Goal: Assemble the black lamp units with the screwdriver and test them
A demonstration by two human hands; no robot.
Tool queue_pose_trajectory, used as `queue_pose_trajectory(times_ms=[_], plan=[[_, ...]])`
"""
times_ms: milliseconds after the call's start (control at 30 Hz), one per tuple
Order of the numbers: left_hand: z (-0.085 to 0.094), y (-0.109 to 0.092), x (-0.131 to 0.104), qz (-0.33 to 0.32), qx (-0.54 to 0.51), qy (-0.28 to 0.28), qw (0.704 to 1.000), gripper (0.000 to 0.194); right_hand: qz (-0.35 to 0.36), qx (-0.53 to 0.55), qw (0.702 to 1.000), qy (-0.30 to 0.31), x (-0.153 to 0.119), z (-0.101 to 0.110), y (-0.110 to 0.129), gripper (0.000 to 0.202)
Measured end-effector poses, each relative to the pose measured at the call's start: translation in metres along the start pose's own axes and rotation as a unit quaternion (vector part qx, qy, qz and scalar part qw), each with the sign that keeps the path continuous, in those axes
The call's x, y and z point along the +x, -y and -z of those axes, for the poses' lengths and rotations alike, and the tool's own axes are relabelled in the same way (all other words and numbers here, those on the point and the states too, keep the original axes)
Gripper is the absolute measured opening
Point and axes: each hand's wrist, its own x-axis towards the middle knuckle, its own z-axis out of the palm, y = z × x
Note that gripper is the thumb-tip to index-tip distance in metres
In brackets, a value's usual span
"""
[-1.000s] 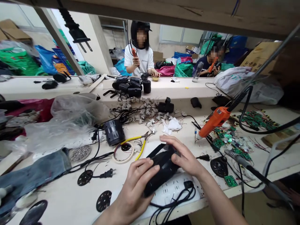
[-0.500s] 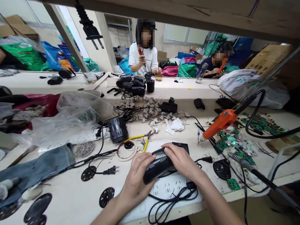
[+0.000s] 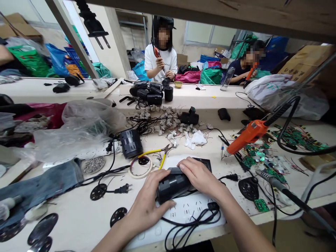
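Probably light, stiff, slick: glossy black plastic cylindrical housing [image 3: 172, 186]; left hand [image 3: 147, 203] gripping one end, right hand [image 3: 201, 176] the other. Best held at both ends.

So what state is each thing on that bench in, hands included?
Left hand: fingers curled around the black housing.
Right hand: holding the housing too.
Black housing: held in both hands.
Yellow-handled pliers: lying down, handles spread.
Orange tool: upheld by no hand.
Hanging plug: unplugged.
Denim piece: lying on the bench.

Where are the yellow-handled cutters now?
In the head view, the cutters lie just left of centre, beyond the left hand and by the tape roll.
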Motion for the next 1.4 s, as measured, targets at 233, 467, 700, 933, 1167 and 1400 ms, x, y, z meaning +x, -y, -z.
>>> queue_pose_trajectory(times_ms=[233,467,700,933,1167,1400], plan=[[0.015,-0.013,0.017,0.197,-0.04,0.022,0.979,0.062,0.008,0.031,0.999,-0.01,0.001,-0.003,-0.001,0.025],[0.016,-0.021,0.027,0.221,-0.056,0.069,0.971,0.051,-0.032,0.158,0.986,-0.035,0.005,-0.004,-0.01,0.027],[0.013,-0.03,0.026,0.19,-0.072,0.028,0.979,0.053,-0.097,0.312,0.945,-0.017,0.008,0.001,-0.017,0.028],[0.012,-0.033,0.027,0.222,-0.11,0.038,0.968,0.06,-0.145,0.355,0.923,-0.014,0.005,0.0,-0.012,0.034],[0.009,-0.036,0.031,0.231,-0.139,0.034,0.963,0.055,-0.158,0.364,0.918,-0.008,0.006,-0.006,-0.014,0.041],[0.007,-0.034,0.033,0.258,-0.172,0.017,0.951,0.048,-0.021,0.161,0.987,-0.023,0.004,0.001,-0.013,0.018]])
